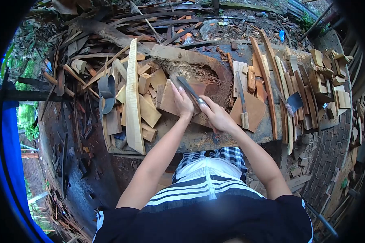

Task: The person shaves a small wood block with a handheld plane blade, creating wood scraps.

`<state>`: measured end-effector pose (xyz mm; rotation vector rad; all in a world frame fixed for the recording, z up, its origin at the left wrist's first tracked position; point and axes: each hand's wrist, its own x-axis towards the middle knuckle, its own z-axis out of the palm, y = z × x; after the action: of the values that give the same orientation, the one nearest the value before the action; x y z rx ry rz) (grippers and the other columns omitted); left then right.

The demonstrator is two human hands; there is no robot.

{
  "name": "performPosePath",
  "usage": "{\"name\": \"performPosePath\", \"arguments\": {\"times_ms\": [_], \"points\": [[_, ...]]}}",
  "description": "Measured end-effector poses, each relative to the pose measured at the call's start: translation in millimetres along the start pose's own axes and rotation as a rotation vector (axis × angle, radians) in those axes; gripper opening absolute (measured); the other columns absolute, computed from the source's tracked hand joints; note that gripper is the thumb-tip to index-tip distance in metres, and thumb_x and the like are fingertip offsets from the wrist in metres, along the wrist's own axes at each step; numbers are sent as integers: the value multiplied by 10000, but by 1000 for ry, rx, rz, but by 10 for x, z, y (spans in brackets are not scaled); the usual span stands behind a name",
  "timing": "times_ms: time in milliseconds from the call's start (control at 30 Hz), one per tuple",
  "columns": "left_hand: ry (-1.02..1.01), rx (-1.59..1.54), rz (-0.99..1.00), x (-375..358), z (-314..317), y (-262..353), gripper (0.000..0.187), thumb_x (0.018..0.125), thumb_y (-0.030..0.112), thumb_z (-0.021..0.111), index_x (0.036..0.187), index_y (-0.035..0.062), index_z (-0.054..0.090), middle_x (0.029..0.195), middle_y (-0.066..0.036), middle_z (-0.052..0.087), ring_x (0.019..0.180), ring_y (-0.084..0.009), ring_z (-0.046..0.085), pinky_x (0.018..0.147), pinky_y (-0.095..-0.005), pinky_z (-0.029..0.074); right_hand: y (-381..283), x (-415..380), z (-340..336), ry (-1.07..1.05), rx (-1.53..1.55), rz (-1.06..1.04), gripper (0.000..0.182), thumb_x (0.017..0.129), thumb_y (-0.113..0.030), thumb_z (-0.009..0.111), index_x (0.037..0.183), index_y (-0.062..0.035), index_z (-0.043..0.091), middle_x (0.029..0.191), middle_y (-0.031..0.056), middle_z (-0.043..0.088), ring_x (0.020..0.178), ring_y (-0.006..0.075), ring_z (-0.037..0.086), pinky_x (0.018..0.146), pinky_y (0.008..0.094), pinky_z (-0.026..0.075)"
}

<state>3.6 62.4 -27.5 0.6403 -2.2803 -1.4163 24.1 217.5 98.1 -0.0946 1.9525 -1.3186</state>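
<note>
My right hand (218, 116) is closed round the handle of a knife with a broad dark blade (187, 86). The blade points up and to the left, close beside the fingers of my left hand (183, 102). That hand grips a small piece of wood (174, 77), blurred at its top and mostly hidden by the fingers. Beneath both hands lies a wooden block (168, 101) on the workbench (170, 139). To the right, a second knife (240, 87) with a pale wooden handle rests across a flat brown board (253, 112).
A long pale curved plank (133, 101) stands left of my hands among offcuts (149, 111). Behind the block is a hollowed slab (182, 52) with wood crumbs. Long strips (265, 85), sandpaper (295, 101) and stacked wood pieces (328, 81) fill the right side.
</note>
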Motion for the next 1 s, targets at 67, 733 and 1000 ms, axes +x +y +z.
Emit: {"name": "performPosePath", "arguments": {"times_ms": [67, 733, 1000], "points": [[1, -31, 19, -2, 15, -59, 566, 1041, 286, 331, 1531, 43, 186, 1503, -254, 353, 1341, -412, 405, 1096, -428, 330, 155, 256, 60, 55, 87, -96, 478, 1011, -336, 411, 1428, -104, 384, 659, 134, 575, 409, 189, 553, 400, 346, 447], [-1, -37, 22, 22, 21, -83, 563, 1053, 276, 312, 1523, -6, 180, 1559, -234, 259, 1433, -350, 289, 1157, -374, 247, 405, -217, -63, -204, 425, 49, 451, 1046, -319, 334, 1456, -130, 330, 493, 25, 442, 333, 139, 473, 306, 273, 365], [-50, -69, -32, 29, -21, -39, 561, 1050, 264, 308, 1526, -1, 175, 1565, -225, 249, 1441, -341, 273, 1164, -370, 234, 197, 404, -51, -178, 422, -35, 461, 1045, -334, 345, 1457, -128, 339, 531, 22, 455, 344, 139, 467, 316, 271, 368]]}}
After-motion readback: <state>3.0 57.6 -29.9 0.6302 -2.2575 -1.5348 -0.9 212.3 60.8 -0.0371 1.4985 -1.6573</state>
